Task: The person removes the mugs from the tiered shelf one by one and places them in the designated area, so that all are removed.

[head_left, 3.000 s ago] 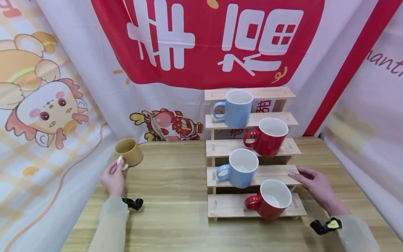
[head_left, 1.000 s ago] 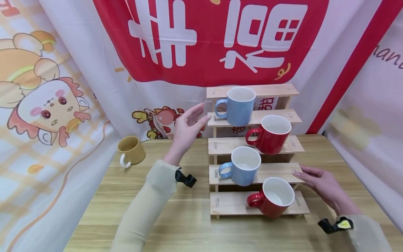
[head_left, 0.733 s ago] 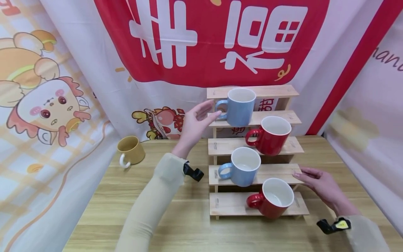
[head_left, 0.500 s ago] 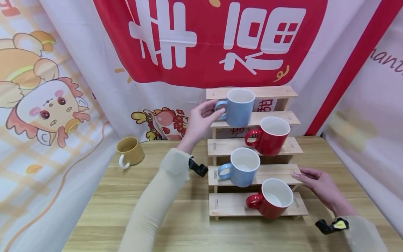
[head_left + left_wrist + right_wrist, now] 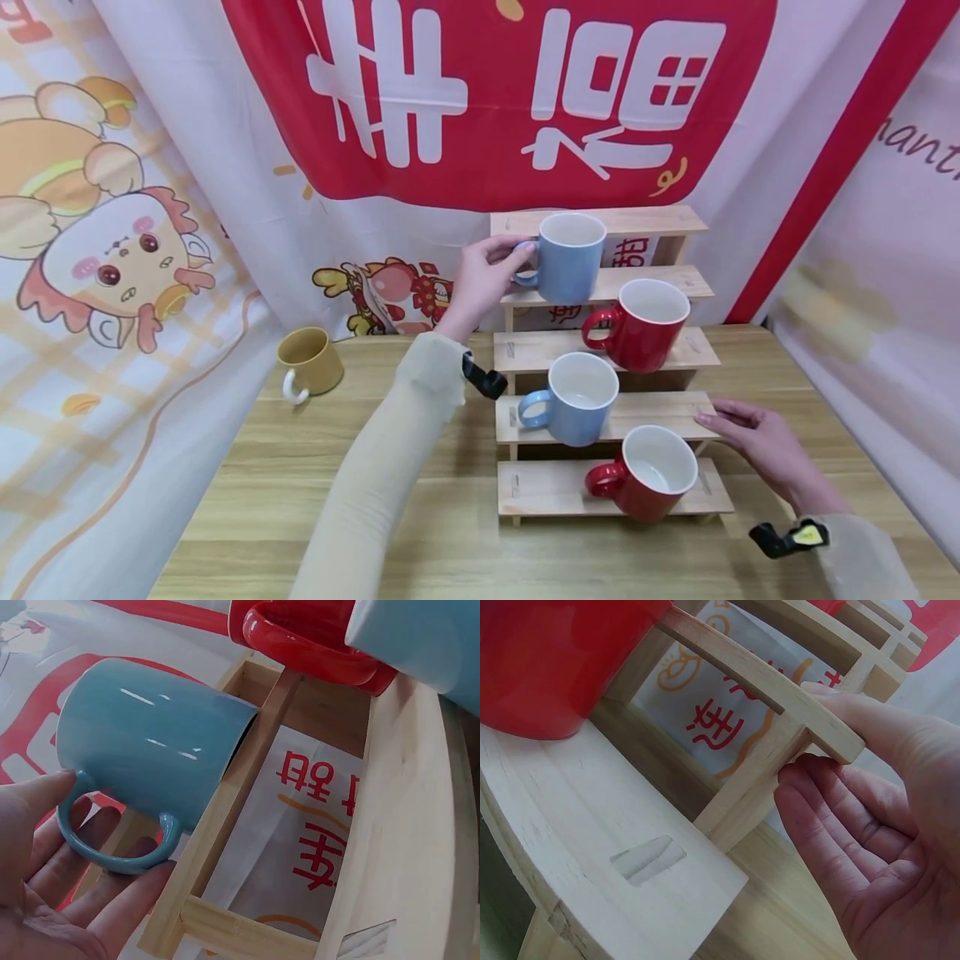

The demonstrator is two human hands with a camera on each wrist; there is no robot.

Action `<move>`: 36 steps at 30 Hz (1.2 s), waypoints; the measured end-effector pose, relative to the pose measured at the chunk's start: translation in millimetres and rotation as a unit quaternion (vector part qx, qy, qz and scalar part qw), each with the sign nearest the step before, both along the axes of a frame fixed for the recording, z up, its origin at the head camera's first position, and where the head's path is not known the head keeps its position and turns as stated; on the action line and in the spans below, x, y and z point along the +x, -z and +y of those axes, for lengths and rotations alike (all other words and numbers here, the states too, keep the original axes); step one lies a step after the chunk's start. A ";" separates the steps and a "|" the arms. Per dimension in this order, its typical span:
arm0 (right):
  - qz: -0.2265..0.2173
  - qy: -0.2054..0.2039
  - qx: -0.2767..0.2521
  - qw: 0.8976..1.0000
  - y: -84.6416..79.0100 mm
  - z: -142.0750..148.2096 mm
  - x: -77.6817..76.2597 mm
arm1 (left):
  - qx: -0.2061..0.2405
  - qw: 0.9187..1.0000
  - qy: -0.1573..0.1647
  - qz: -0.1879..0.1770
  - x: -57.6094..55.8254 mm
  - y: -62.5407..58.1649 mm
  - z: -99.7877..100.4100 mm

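A wooden tiered rack (image 5: 540, 489) bears two light blue mugs and two red mugs, one to a step. At the upper blue mug (image 5: 570, 262), on the second board from the top, my left hand (image 5: 487, 271) grips the handle (image 5: 112, 862). The thumb lies at the handle's top and the fingers reach behind it. My right hand (image 5: 757, 442) pinches the right end of a lower shelf board (image 5: 832, 735), thumb above and fingers beneath. Below stand the upper red mug (image 5: 648, 329), the lower blue mug (image 5: 581, 400) and the lower red mug (image 5: 654, 475).
A tan mug (image 5: 315, 362) with a white handle stands at the left back of the wooden table (image 5: 360, 442). Behind the rack hangs a white cloth with a red printed panel (image 5: 487, 158). Printed cloth also hangs at both sides.
My left hand has left the tan mug at the left, crossed right to the rack and taken the upper blue mug's handle. My right hand stays on the shelf board.
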State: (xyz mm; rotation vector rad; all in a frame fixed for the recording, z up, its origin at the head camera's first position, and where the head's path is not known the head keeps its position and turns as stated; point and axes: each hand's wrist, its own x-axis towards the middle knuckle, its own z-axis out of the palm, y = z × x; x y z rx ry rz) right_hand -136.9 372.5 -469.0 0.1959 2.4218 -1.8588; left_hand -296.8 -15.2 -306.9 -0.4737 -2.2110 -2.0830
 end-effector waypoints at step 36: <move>0.001 0.011 -0.026 1.000 -0.4 -0.9 0.0 | 0.109 0.994 -0.014 0.020 15.7 -4.7 -46.2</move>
